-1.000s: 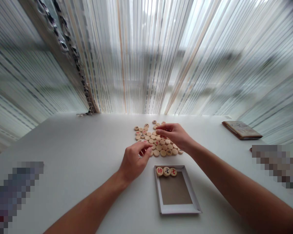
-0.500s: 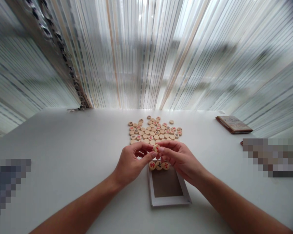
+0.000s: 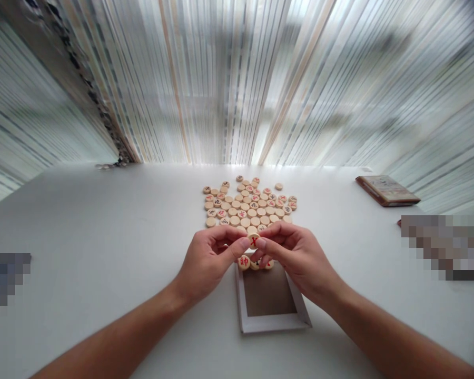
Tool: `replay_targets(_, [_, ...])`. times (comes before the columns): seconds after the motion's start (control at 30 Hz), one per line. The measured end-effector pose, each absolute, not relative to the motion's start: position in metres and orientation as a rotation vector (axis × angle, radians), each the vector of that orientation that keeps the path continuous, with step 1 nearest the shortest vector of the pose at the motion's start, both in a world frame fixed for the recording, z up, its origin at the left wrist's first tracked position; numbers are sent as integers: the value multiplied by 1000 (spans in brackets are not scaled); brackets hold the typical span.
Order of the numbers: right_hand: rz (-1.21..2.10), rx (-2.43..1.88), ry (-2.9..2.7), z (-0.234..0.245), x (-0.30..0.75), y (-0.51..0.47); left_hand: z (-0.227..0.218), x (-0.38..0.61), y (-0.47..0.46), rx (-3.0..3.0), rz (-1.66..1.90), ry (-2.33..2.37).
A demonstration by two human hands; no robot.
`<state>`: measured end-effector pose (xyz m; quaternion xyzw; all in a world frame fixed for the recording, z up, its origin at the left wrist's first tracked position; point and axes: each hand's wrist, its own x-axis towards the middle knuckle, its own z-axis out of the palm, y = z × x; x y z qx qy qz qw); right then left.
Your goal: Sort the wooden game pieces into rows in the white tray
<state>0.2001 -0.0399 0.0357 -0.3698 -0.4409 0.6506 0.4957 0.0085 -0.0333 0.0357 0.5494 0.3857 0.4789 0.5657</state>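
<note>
My left hand (image 3: 209,258) and my right hand (image 3: 296,255) meet above the far end of a shallow grey-rimmed box (image 3: 300,310). Both pinch one round wooden chess piece (image 3: 253,241) with a red character, held upright between thumbs and fingertips. Three similar pieces (image 3: 244,261) lie in a row at the box's far end, partly hidden by my fingers. Just beyond my hands, a spread of several pale wooden pieces (image 3: 248,206) with red or black characters lies flat on the white table (image 3: 102,231).
A brown flat box (image 3: 387,190) rests at the table's far right. Striped sheer curtains (image 3: 237,79) hang behind the far edge. Blurred patches sit at the left and right borders.
My right hand picked a piece out of the spread and brought it back toward me. My left hand joined it, and both now pinch the piece over the box.
</note>
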Motion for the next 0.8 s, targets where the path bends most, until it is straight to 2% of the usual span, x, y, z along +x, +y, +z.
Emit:
replay_targets(0.3, [1506, -885, -1096, 35, 201, -41, 32, 10, -35, 1276, 1179, 848])
replay_targets(0.8, [1338, -898, -1178, 38, 198, -47, 27, 7, -40, 1628, 1305, 878])
